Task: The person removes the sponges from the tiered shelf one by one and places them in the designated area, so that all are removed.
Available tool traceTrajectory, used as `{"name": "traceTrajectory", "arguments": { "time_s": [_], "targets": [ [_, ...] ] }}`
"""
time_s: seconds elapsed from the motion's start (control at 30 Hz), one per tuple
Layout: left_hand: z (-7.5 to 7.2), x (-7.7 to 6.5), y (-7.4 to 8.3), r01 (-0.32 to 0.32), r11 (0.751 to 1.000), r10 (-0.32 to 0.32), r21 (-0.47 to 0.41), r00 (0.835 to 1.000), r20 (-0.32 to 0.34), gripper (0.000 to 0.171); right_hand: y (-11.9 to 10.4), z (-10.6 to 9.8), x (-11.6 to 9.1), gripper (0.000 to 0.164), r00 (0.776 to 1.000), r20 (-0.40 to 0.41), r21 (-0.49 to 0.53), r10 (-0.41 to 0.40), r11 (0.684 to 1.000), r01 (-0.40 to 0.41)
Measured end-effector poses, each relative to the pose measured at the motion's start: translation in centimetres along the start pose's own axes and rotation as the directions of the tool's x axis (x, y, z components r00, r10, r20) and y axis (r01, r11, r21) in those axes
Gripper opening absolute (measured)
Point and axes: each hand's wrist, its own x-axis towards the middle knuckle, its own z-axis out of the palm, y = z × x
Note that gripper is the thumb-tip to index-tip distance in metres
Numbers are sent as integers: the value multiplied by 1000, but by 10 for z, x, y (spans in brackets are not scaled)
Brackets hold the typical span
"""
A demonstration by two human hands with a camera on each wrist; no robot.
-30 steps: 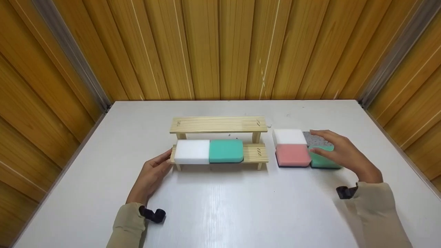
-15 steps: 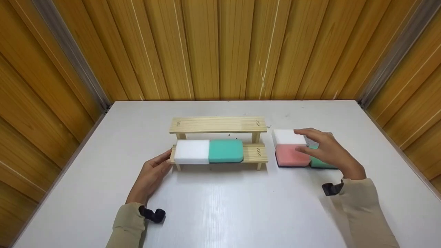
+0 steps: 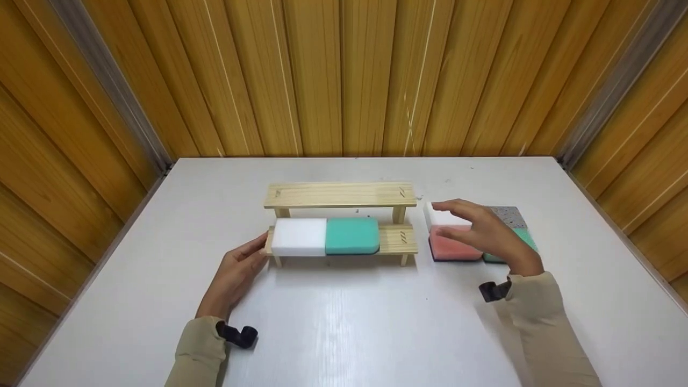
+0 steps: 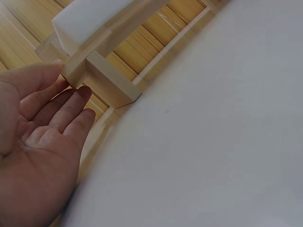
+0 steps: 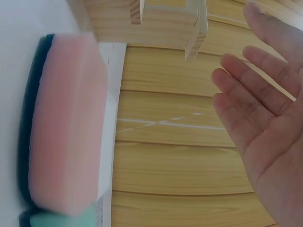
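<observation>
A two-tier wooden shelf rack [image 3: 338, 194] stands mid-table. My left hand [image 3: 234, 274] pinches the left end of its lower board [image 4: 78, 66], thumb on top and fingers underneath. On that board lie a white sponge [image 3: 299, 236] and, touching its right side, a green sponge [image 3: 352, 235]. Over a block of sponges to the right hovers my right hand [image 3: 492, 236], its fingers spread apart and nothing held. Under and around it are a pink sponge [image 3: 451, 248] with a dark base, a partly hidden white sponge [image 3: 442, 217], a speckled grey sponge [image 3: 508, 216] and another green sponge [image 3: 527, 239].
The white table [image 3: 344, 333] ends at a wood-patterned back wall [image 3: 344, 80], with similar walls at both sides. Bare wood shows at the right end of the lower board [image 3: 399, 239]. Black wrist cameras sit at both cuffs.
My right hand has moved left, from over the grey and green sponges to over the white and pink ones. The left hand and the rack have stayed put.
</observation>
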Motion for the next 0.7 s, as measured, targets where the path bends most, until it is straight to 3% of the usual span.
{"name": "traceTrajectory", "arguments": {
  "time_s": [0.33,0.7],
  "targets": [
    [-1,-1,1,22,998,-21,-51,1000,22,54,-8,14,13,49,987,-20,0,-162,987,163],
    [-1,-1,1,15,1000,-14,-18,1000,21,54,-22,31,26,50,982,41,32,-183,983,181]
  ]
}}
